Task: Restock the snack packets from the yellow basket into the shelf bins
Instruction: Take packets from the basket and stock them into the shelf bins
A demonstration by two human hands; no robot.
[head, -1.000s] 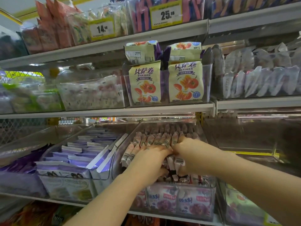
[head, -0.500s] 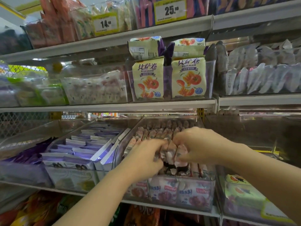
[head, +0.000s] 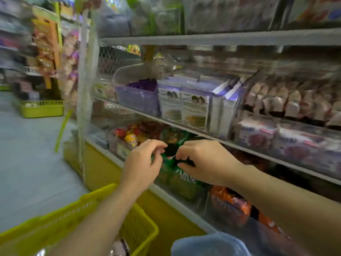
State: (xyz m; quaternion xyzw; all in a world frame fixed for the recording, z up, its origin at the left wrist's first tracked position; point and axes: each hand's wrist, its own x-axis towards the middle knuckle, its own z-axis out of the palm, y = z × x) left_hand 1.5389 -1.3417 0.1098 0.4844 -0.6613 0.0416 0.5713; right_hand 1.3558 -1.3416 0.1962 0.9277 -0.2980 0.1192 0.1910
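My left hand (head: pixel 142 163) and my right hand (head: pixel 203 159) hover close together in front of the lower shelf, fingers loosely curled with nothing in them that I can make out. Both are apart from the clear bin (head: pixel 276 133) of pink-white snack packets (head: pixel 287 102) up at the right. The yellow basket (head: pixel 60 217) is at the bottom left, under my left forearm. A dark packet (head: pixel 120 247) shows inside it. The whole view is motion-blurred.
Green packets (head: pixel 177 174) and orange packets (head: pixel 230 204) fill lower-shelf bins behind my hands. Purple-white boxes (head: pixel 184 102) stand on the shelf above. A second yellow basket (head: pixel 42 109) sits on the aisle floor at far left. My blue-clothed knee (head: pixel 208 244) is at the bottom.
Both hands have come out of the pink-white packet bin and dropped in front of the lower shelf. The view has swung left and down, bringing the yellow basket and aisle into sight.
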